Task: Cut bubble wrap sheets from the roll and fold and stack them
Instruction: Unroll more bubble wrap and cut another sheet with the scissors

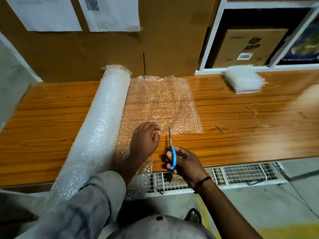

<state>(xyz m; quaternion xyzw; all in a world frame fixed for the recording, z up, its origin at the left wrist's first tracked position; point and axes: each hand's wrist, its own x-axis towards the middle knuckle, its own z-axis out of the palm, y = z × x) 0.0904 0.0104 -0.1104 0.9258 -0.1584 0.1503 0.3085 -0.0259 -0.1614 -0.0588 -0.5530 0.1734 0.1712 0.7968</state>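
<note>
A bubble wrap roll (96,131) lies across the wooden surface (241,118) from its far edge to its near edge, left of the middle, with its near end hanging over that edge. The unrolled sheet (160,102) spreads flat to the right of the roll. The left hand (145,138) rests on the sheet toward the near edge, fingers curled down and pinching the wrap. The right hand (186,163) grips blue-handled scissors (170,145); their blades point at the far edge, nearly together, with the tip at the sheet's cut border just beside the left fingertips. A stack of folded sheets (241,80) sits at the far edge, toward the right.
</note>
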